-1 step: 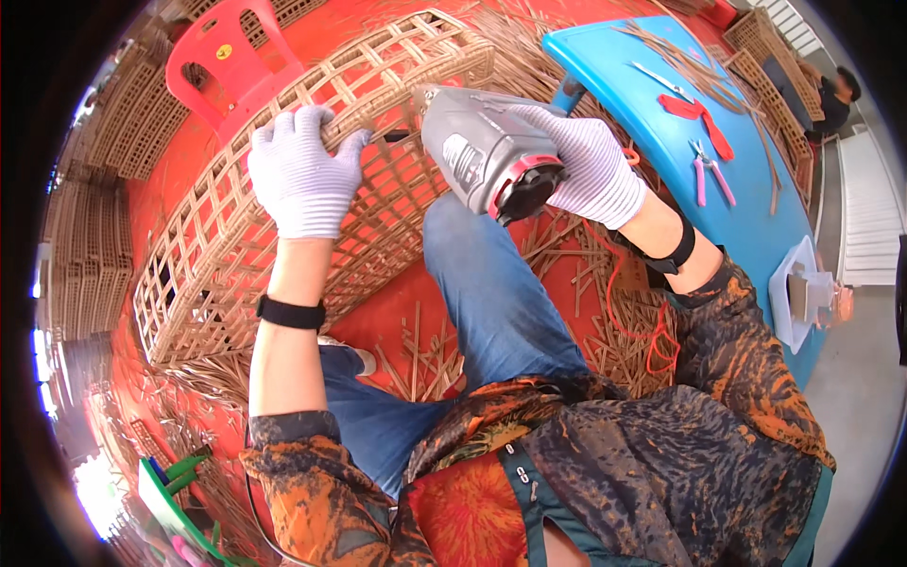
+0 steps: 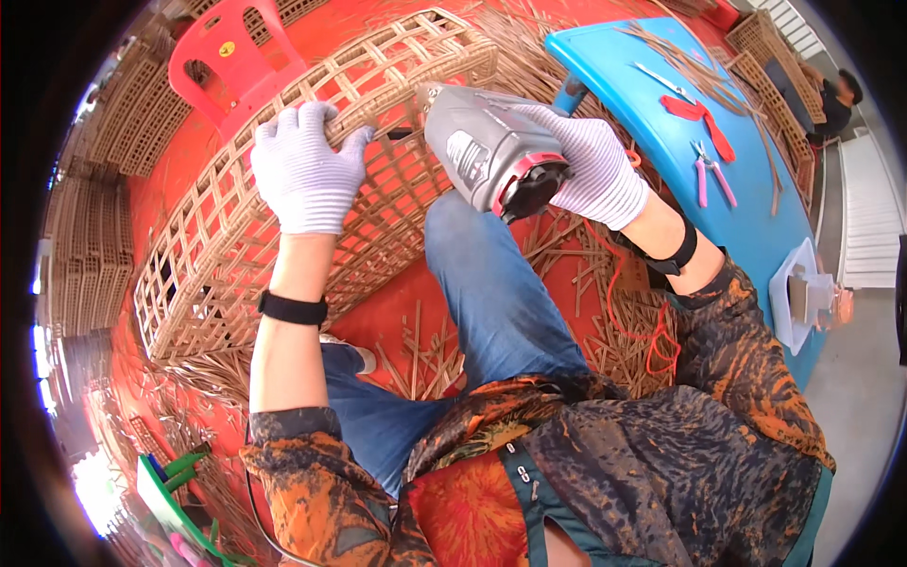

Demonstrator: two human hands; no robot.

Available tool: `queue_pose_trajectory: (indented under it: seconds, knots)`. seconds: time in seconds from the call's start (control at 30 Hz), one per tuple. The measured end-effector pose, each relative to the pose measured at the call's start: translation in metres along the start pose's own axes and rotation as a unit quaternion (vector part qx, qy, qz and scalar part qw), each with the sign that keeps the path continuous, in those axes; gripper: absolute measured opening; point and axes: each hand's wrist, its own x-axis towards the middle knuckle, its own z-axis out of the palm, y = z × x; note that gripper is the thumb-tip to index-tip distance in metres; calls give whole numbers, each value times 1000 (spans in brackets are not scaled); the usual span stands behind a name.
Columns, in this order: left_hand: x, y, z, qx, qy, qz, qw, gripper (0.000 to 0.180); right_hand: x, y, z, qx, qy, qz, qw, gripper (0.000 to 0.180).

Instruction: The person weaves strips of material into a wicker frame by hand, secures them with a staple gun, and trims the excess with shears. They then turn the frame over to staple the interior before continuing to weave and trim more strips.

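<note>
A large open-weave wicker basket [image 2: 288, 213] lies tilted in front of me, its rim running from lower left to upper right. My left hand [image 2: 307, 170], in a white striped glove, grips the rim with fingers over it and the thumb on the near side. A grey nail gun [image 2: 472, 142] with a red ring and a black cap is in my gloved right hand [image 2: 605, 170]. Its nose points to the basket's edge at the upper right. The handle and my fingers around it are mostly hidden behind its body.
At right stands a blue table [image 2: 680, 189] with scissors [image 2: 661, 79], red strap [image 2: 704, 123], pink-handled pliers [image 2: 710, 178] and a clear tray [image 2: 789, 293]. An orange cord [image 2: 619, 326] hangs beside my leg. A red chair [image 2: 227, 57] stands behind the basket. Cane scraps litter the red floor.
</note>
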Motion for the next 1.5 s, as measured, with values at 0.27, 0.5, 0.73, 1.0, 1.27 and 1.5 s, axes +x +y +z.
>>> queue_pose_trajectory:
  seconds: [0.27, 0.5, 0.73, 1.0, 1.27, 1.5]
  knots:
    - [-25, -29, -14, -95, -24, 38, 994, 40, -2, -9, 4, -73, -35, -41, 996, 51]
    - [-61, -66, -42, -14, 41, 7, 999, 43, 8, -24, 16, -71, -55, -104, 990, 58]
    - [-82, -100, -59, 40, 3, -22, 999, 47, 12, -40, 40, -49, -76, -125, 988, 52]
    - [-90, -108, -66, -55, 16, -35, 998, 42, 30, -67, 57, -84, -83, -203, 972, 50]
    - [-87, -110, -57, -64, 5, -27, 998, 40, 34, -63, 71, -101, -87, -162, 978, 58]
    - [-88, -114, -58, -88, -10, -27, 996, 40, 43, -85, 75, -111, -104, -189, 970, 61]
